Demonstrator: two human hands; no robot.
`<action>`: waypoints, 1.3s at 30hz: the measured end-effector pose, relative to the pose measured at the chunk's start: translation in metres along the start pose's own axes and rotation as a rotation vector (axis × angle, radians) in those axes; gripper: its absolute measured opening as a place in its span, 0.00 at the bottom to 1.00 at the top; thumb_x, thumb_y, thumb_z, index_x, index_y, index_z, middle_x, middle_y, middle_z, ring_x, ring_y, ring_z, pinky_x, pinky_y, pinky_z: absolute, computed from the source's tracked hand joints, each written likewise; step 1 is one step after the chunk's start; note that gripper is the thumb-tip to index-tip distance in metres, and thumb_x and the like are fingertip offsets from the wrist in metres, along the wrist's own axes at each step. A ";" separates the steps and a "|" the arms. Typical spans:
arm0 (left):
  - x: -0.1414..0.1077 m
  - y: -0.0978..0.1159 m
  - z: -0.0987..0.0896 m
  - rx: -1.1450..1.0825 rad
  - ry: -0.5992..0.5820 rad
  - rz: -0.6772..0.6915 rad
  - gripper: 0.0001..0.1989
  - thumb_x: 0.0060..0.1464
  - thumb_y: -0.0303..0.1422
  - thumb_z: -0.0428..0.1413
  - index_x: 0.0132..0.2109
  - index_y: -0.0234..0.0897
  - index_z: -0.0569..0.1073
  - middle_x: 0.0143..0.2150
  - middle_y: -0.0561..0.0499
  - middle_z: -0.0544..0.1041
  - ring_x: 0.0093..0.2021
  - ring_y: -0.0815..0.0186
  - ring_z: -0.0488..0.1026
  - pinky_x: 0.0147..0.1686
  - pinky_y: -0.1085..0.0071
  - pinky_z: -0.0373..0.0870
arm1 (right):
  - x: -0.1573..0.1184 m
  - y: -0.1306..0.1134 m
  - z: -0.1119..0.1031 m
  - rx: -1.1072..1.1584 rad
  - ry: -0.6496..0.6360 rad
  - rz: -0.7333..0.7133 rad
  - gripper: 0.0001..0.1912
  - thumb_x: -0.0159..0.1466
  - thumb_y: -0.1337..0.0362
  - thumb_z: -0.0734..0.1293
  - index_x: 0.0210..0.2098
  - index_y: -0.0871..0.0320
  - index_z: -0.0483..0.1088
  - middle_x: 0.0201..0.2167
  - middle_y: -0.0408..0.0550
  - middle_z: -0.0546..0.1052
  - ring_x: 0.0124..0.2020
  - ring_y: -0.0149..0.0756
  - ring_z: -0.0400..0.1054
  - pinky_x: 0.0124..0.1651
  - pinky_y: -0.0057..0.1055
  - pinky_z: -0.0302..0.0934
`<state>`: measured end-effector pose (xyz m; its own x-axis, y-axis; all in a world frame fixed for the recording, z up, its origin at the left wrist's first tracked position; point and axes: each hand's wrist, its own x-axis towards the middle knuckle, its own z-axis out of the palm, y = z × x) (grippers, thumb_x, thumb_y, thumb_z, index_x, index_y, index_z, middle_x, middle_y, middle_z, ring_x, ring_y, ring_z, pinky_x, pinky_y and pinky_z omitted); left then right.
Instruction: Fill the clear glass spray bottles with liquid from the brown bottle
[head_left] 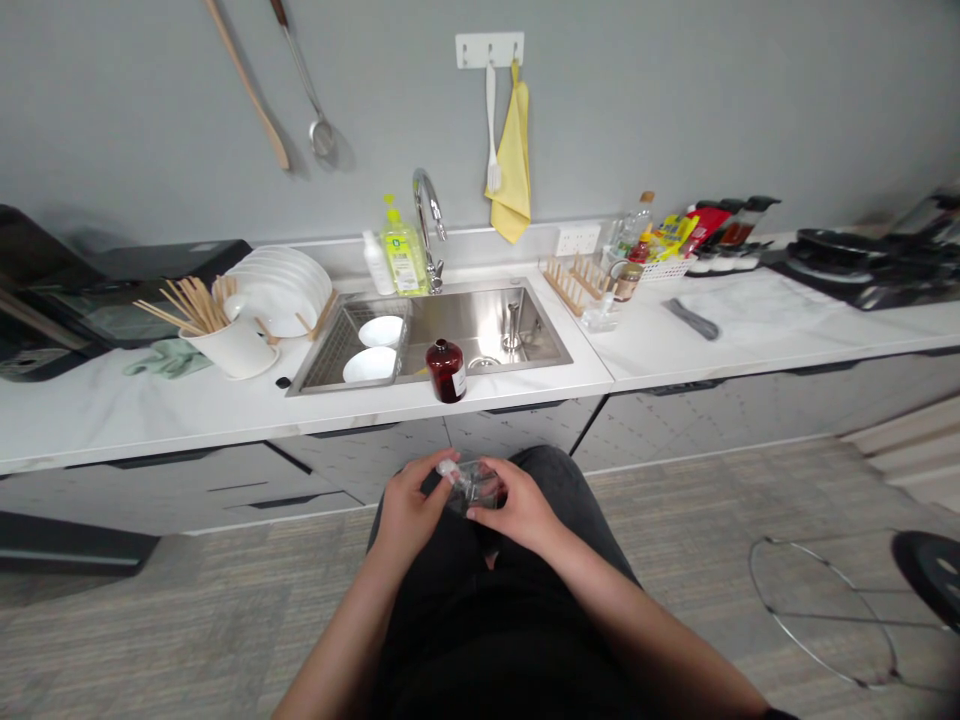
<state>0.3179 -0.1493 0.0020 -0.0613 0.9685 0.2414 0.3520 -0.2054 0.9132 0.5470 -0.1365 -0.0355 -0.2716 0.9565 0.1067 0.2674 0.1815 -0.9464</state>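
Observation:
Above my lap, both hands meet at a small clear bottle (480, 490) with a whitish top, tilted to the left. My right hand (521, 505) is closed around the body of the bottle, thumb underneath and fingers over it. My left hand (412, 500) pinches the whitish top (448, 468) between thumb and fingers. Ahead of them, at the counter's front edge, stands a dark amber bottle (446, 372) with a white label and a bare neck. Fine detail of the clear bottle is blurred and partly covered by fingers.
Behind the amber bottle is a steel sink (487, 320) with two white bowls (373, 365) on its left side. Chopsticks fill a white holder (238, 347) beside a rack of white plates (289, 275). A grey cloth (691, 318) lies right. A metal stool base (825, 610) stands on the floor.

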 end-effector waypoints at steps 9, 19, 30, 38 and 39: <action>-0.003 -0.013 0.007 -0.022 0.030 -0.058 0.17 0.67 0.45 0.68 0.56 0.41 0.87 0.55 0.43 0.90 0.56 0.51 0.87 0.63 0.53 0.81 | 0.001 0.006 -0.001 -0.015 -0.006 -0.005 0.42 0.53 0.66 0.87 0.66 0.51 0.76 0.60 0.54 0.83 0.46 0.45 0.82 0.53 0.45 0.78; 0.005 0.002 0.008 0.252 0.051 0.198 0.09 0.71 0.37 0.66 0.55 0.45 0.86 0.49 0.48 0.88 0.49 0.57 0.85 0.51 0.61 0.81 | 0.004 0.014 -0.011 -0.012 0.007 -0.030 0.42 0.55 0.67 0.86 0.68 0.50 0.75 0.60 0.53 0.82 0.45 0.43 0.81 0.52 0.45 0.77; 0.035 0.046 0.020 0.623 -0.130 0.507 0.08 0.74 0.32 0.62 0.56 0.40 0.81 0.49 0.45 0.89 0.45 0.56 0.88 0.47 0.62 0.85 | 0.013 0.004 -0.066 -0.047 0.043 -0.080 0.43 0.55 0.70 0.85 0.67 0.48 0.75 0.56 0.50 0.82 0.45 0.42 0.79 0.52 0.43 0.77; 0.104 0.106 0.052 0.556 -0.136 0.525 0.05 0.70 0.34 0.65 0.50 0.40 0.82 0.43 0.48 0.88 0.40 0.57 0.87 0.43 0.64 0.83 | 0.041 0.002 -0.123 -0.065 0.155 -0.123 0.41 0.58 0.66 0.84 0.69 0.45 0.74 0.57 0.49 0.83 0.45 0.44 0.81 0.53 0.47 0.78; 0.112 0.112 0.054 0.528 -0.130 0.506 0.05 0.69 0.34 0.66 0.50 0.41 0.82 0.42 0.48 0.88 0.40 0.57 0.87 0.43 0.64 0.83 | 0.045 0.003 -0.131 -0.065 0.177 -0.122 0.41 0.59 0.65 0.84 0.69 0.45 0.74 0.58 0.50 0.83 0.46 0.44 0.81 0.54 0.47 0.78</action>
<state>0.4013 -0.0560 0.1135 0.3270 0.7889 0.5203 0.7122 -0.5676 0.4130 0.6564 -0.0631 0.0059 -0.1407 0.9508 0.2762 0.3030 0.3069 -0.9022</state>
